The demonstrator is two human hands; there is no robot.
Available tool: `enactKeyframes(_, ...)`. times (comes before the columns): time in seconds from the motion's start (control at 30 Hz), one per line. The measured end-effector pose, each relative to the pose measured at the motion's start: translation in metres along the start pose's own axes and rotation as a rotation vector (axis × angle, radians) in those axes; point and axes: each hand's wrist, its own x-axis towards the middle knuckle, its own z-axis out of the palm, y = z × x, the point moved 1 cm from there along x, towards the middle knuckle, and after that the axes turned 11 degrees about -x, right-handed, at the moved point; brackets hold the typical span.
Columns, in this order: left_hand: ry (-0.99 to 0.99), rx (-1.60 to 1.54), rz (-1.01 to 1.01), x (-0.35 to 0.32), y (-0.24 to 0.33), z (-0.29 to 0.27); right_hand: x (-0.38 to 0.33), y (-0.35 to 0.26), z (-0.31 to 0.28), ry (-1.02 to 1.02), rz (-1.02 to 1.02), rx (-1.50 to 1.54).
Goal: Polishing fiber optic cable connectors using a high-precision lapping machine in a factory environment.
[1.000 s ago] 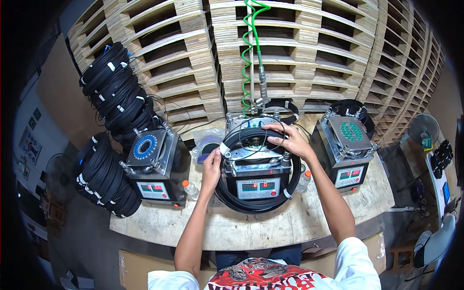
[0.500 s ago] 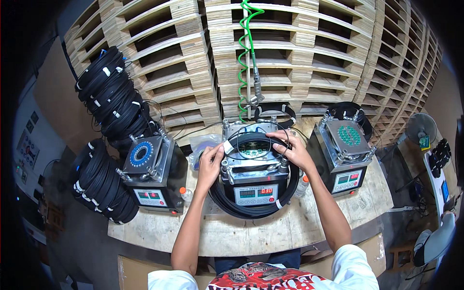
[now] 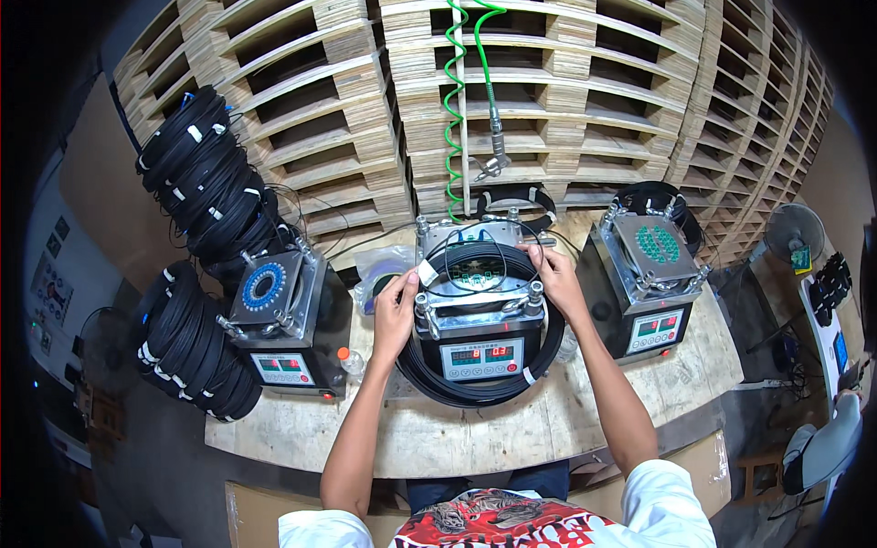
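Observation:
A coil of black cable (image 3: pixel 475 395) hangs in front of the middle machine (image 3: pixel 480 321), ringing its display panel. My left hand (image 3: pixel 396 310) pinches the coil's upper left, beside a white tag (image 3: pixel 427 271). At the coil's upper right, my right hand (image 3: pixel 555 279) is closed on the coil, and a loose loop of cable runs near its fingers. The coil partly hides the metal top plate of the machine, where green fittings show through the ring. A white band (image 3: pixel 528 375) wraps the coil at its lower right.
Similar machines stand left (image 3: pixel 274 320) and right (image 3: pixel 650 283) on the wooden table (image 3: pixel 411 447). Stacked black coils (image 3: pixel 196 342) rise at the left. A green spiral hose (image 3: pixel 452 100) and a metal air nozzle (image 3: pixel 496 155) hang ahead, before wooden pallets (image 3: pixel 320 73). A small orange-capped bottle (image 3: pixel 351 362) stands by my left forearm.
My right hand has drawn its fingers in from over the coil's top to its right side. The middle machine's display has changed. The view has shifted slightly.

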Motion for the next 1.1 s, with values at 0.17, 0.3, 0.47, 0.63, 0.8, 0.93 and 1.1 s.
enactKeyframes(0.17, 0.012, 0.091, 0.075, -0.003, 0.007, -0.003, -0.007, -0.013, -0.002, -0.019, 0.149, -0.225)
enactKeyframes(0.3, 0.046, 0.186, 0.116, -0.009, 0.015, 0.006, -0.021, -0.024, 0.0, 0.148, 0.071, -0.202)
enactKeyframes(0.47, 0.093, 0.107, 0.096, -0.011, 0.01, 0.008, -0.021, -0.029, -0.001, 0.183, 0.076, -0.213)
enactKeyframes(0.63, 0.079, 0.084, 0.089, -0.006, 0.007, 0.0, -0.017, -0.004, -0.002, 0.139, 0.065, -0.166)
enactKeyframes(0.8, -0.1, 0.177, 0.136, 0.046, 0.028, -0.013, 0.023, 0.029, -0.019, -0.094, 0.059, -0.146)
enactKeyframes(0.93, -0.387, 0.311, 0.309, 0.113, 0.035, 0.005, 0.084, 0.02, -0.013, -0.077, -0.011, -0.283)
enactKeyframes(1.1, -0.755, 0.552, 0.009, 0.174, -0.002, 0.052, 0.146, 0.012, 0.02, -0.587, 0.194, -0.631)
